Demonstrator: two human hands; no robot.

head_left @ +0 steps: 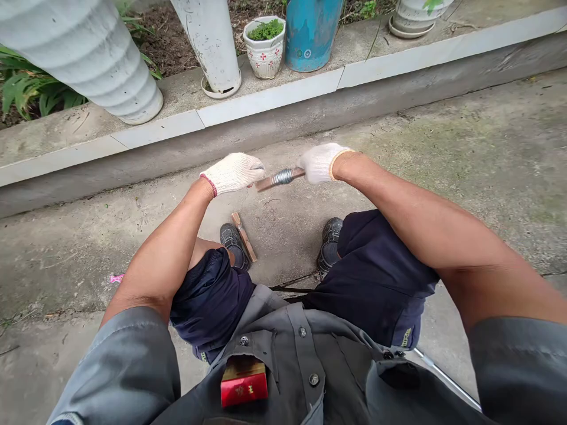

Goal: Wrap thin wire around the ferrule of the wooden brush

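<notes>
A short wooden stick [266, 183] with silvery wire [282, 176] wound around its middle is held out in front of my knees. My right hand [321, 163], in a white knitted glove, is closed around the stick's right end. Beside the stick's left end is my left hand [233, 173], gloved with a red-edged cuff, its fingers curled together. What those fingers pinch is too small and blurred to make out. Another piece of wood [244, 237] rests on the ground against my left shoe [234, 245], with some wire around it.
Beyond my hands runs a low concrete ledge [266, 106] with white tile edging. On it stand a ribbed white planter [101, 59], a tall white pot [212, 44], a small flowered pot [266, 56] and a blue container [312, 35]. A red box [244, 389] sits in my shirt pocket.
</notes>
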